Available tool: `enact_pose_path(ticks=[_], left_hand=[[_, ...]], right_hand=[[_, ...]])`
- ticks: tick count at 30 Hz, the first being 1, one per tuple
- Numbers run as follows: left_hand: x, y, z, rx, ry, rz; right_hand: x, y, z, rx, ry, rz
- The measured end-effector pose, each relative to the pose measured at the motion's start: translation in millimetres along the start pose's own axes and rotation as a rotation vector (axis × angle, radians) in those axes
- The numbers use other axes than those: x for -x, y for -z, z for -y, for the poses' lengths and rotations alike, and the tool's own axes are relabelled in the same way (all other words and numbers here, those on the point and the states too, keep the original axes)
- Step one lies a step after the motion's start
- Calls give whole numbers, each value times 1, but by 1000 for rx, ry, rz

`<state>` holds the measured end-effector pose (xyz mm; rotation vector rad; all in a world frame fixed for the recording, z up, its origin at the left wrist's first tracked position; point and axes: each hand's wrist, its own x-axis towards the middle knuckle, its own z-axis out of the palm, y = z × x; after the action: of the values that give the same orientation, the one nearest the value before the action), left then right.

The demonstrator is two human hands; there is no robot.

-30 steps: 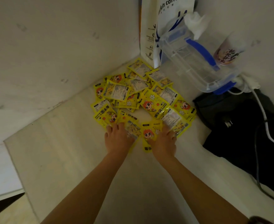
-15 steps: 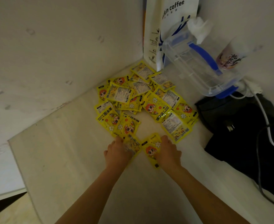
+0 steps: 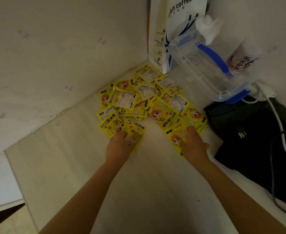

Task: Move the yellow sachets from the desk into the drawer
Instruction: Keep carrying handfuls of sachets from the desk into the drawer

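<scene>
Several yellow sachets (image 3: 162, 114) with a cartoon face lie in a loose heap in the desk's back corner. My left hand (image 3: 119, 146) is at the heap's near left edge, its fingers curled over a yellow sachet (image 3: 135, 138) that sticks out to its right. At the heap's near right edge, my right hand (image 3: 195, 144) grips another yellow sachet (image 3: 175, 138), with its fingertips touching the sachets behind. No drawer is in view.
A white coffee paper bag (image 3: 177, 22) stands in the corner. A clear plastic box with blue clips (image 3: 204, 65) leans beside it, with a cup (image 3: 240, 59) behind. A black bag (image 3: 256, 141) and white cable (image 3: 278, 125) lie at the right. The pale desk (image 3: 74, 166) ends at the left.
Both hands pulled a sachet out of the heap toward me, then went back to it. They are now wider apart, the right hand further right.
</scene>
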<state>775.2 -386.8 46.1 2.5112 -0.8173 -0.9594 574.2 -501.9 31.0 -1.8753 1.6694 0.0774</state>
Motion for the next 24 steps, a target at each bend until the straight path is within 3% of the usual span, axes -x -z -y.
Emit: enact_pose_path(ticks=[3,5,11,24], left_hand=[[-15,0,-5,11,-44,-69],[-23,-3,-5,-113,-84,-109],[-21,-18,-12,-188,-26,-126],[-13,-24,-11,-127,107,-29]], right_hand=[[-17,9,0,46,15,-25],[-24,13,2,100,20,-4],[-27,10,9,257,16,-10],[-15,-2,9,270,-11,6]])
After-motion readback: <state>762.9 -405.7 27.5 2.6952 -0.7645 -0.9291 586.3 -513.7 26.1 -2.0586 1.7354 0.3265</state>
